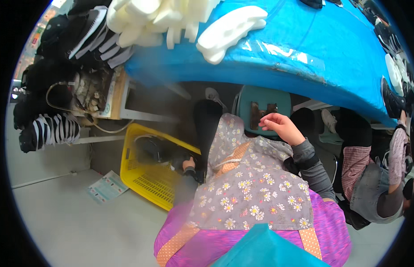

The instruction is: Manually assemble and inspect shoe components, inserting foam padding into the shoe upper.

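My left hand (188, 163) reaches down into a yellow plastic basket (131, 172) at my left side. Its fingers are mostly hidden, next to a dark thing I cannot make out clearly. A black, rounded item (149, 149), which looks like a shoe, lies in the same basket. My right hand (285, 128) is raised over my lap, its fingers loosely bent and slightly apart, with nothing in them. Behind it is a blue-green stool (274, 95) with a dark brown patch on its seat.
A blue-covered table (313, 44) curves ahead, bearing a white foam-like piece (231, 33) and a pile of cream pieces (158, 15). Black shoes with white soles (89, 33) are stacked at left. A printed sheet (107, 187) lies on the floor. Another person (371, 187) sits at right.
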A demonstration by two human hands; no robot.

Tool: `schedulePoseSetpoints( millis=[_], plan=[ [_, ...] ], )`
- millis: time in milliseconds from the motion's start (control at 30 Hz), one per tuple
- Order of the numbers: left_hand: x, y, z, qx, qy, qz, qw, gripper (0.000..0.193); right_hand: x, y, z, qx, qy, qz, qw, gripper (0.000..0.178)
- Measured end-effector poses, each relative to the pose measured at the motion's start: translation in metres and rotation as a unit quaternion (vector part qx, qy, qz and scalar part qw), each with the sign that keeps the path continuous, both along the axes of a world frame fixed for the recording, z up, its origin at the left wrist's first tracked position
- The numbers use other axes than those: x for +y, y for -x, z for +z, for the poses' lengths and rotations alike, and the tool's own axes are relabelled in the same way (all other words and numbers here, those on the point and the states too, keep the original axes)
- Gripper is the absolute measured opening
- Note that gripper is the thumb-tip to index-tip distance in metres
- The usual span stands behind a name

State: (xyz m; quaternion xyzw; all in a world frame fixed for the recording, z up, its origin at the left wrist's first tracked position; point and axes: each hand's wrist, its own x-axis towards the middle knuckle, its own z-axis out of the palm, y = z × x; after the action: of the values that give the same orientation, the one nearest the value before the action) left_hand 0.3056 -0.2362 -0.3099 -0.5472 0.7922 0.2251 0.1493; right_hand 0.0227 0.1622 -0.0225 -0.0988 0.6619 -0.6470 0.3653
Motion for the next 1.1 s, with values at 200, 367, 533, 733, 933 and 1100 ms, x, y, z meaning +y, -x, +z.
schedulePoseSetpoints(
  millis=[200, 367, 533, 733, 933, 1100],
  plan=[
    [0.004, 0.094, 0.124, -0.133, -0.270, -0.149, 0.942, 0.049, 0.011, 0.002, 0.002, 0.035, 0.021, -0.009, 0.999, 0.023],
    [0.041, 0.223, 0.290, 0.448, -0.049, -0.325, 0.831, 0.033, 0.019, -0.003, -0.003, 0.005, 0.015, -0.010, 1.000, 0.023],
    [0.093, 0.339, 0.378, 0.599, 0.121, -0.415, 0.675, 0.035, 0.020, -0.004, 0.004, 0.041, 0.030, 0.022, 0.998, 0.022],
    [0.095, 0.416, 0.367, 0.415, 0.165, -0.408, 0.796, 0.046, 0.037, -0.014, 0.004, 0.053, 0.031, -0.044, 0.997, 0.027],
    [0.097, 0.419, 0.386, 0.287, 0.242, -0.419, 0.827, 0.058, 0.066, -0.019, -0.002, 0.013, 0.019, -0.098, 0.995, 0.024],
    [0.123, 0.408, 0.380, 0.377, 0.301, -0.451, 0.751, 0.040, 0.063, 0.006, 0.016, 0.141, -0.005, -0.083, 0.986, 0.023]
  ],
)
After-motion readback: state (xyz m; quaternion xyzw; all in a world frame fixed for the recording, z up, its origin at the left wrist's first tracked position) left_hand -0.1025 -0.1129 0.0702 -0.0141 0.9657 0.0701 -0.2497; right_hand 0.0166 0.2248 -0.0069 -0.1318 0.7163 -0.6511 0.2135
